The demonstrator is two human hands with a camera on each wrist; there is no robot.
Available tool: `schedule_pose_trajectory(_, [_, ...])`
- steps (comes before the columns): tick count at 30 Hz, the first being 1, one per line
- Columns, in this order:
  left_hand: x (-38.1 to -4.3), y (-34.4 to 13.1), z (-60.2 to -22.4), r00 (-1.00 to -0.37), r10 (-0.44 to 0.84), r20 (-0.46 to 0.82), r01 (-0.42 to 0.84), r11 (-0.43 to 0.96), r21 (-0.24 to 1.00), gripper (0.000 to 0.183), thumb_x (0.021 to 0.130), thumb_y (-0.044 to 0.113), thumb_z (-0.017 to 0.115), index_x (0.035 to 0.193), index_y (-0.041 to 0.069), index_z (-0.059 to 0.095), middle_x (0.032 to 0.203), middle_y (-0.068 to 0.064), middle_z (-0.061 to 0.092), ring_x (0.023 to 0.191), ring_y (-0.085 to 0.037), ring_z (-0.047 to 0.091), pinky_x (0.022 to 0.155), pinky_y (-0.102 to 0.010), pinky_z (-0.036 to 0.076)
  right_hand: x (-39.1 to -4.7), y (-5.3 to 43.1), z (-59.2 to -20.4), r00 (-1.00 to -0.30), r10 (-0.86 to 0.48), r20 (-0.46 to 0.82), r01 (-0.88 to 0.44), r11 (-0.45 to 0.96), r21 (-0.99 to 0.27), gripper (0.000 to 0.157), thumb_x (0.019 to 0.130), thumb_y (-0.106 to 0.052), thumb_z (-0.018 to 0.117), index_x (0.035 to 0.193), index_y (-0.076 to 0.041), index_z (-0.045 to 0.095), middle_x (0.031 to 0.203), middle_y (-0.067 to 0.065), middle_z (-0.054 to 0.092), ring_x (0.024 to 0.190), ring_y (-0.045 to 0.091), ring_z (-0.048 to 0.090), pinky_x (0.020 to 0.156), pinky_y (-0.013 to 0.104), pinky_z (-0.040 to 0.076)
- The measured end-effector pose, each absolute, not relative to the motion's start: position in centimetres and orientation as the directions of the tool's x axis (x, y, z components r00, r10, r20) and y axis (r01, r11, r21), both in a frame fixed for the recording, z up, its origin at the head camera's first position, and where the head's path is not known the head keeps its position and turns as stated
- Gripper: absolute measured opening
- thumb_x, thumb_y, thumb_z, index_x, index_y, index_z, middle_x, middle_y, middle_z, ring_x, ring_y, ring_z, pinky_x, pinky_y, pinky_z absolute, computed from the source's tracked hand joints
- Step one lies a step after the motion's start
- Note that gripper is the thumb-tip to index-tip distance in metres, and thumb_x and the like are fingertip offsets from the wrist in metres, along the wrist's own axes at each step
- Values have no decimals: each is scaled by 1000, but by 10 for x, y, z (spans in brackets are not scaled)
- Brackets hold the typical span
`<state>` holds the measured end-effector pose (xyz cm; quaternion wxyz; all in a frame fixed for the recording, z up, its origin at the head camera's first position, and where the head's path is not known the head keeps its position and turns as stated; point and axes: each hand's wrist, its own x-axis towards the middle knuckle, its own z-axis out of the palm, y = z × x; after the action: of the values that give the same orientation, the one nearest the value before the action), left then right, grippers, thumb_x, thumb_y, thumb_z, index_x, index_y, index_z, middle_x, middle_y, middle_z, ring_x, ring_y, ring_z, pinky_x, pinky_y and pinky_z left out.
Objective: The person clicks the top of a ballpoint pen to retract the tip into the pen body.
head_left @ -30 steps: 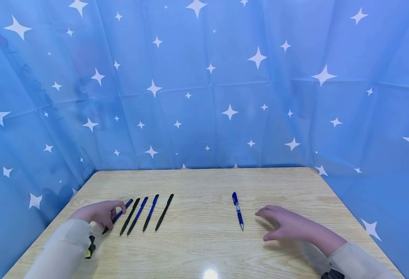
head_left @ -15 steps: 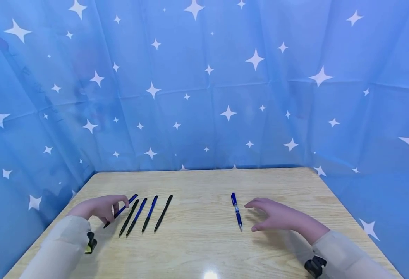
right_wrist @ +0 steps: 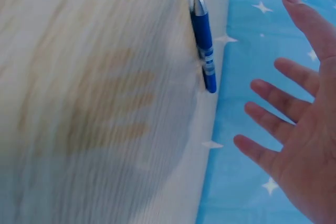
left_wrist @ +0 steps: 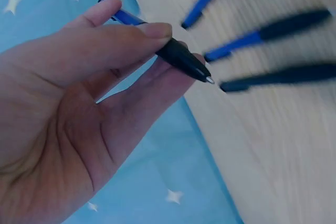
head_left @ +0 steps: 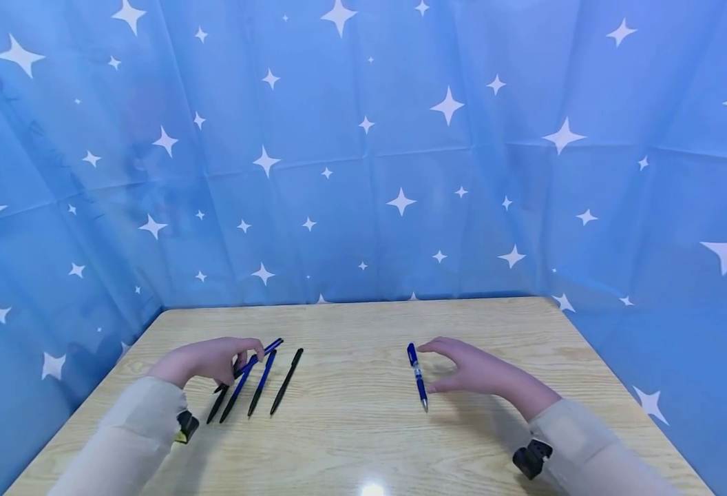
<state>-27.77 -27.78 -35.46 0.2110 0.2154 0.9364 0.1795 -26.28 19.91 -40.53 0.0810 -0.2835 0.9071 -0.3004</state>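
My left hand [head_left: 211, 359] pinches a blue-and-black pen [left_wrist: 181, 60] between thumb and fingers, its metal tip showing in the left wrist view. In the head view it is raised over the row on the left, its blue end [head_left: 273, 345] pointing away to the right. Under it lie a black pen [head_left: 217, 405], partly hidden by the hand, and two blue-and-black pens [head_left: 237, 394] [head_left: 262, 383]. Another black pen [head_left: 286, 381] ends the row. My right hand [head_left: 478, 368], fingers spread and holding nothing, is just right of a blue pen [head_left: 417, 377] with a clear printed band.
A light wood-grain table [head_left: 351, 441] carries all the pens. Behind and beside it hangs a blue curtain [head_left: 351, 234] with white stars. Each wrist wears a small black device [head_left: 532, 458].
My left hand has lifted the leftmost pen from the table and moved it right, over the row. My right hand has moved left, closer to the blue pen.
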Motion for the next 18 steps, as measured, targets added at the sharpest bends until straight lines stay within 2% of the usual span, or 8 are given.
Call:
schedule_pose_trajectory(5, [-280,-257,-349,-797,537,-274,420,821,387,63,76,-21,63,115,27,55,94,-6,56,64,-18,51,57,-31,43,-265,192,-403,-847,-529,42,-434,644,-630,71,84,-39,77,143,-12,49,144,12,46,134,37,38,104,56,35])
schedule_pose_trajectory(12, [-283,-230,-346,-763,599,-244,477,776,413,59,83,-15,64,120,29,52,98,-1,56,73,-17,55,62,-33,46,-267,183,-401,-861,-506,56,-396,596,-699,73,82,-47,75,143,-15,49,143,9,47,133,37,39,104,58,34])
schedule_pose_trajectory(18, [-284,-207,-342,-730,659,-178,543,719,434,55,87,-10,64,125,28,52,101,4,57,83,-13,59,68,-32,50,-270,175,-396,-845,-525,97,-425,551,-718,68,85,-36,76,142,-13,49,141,10,49,131,39,41,104,59,34])
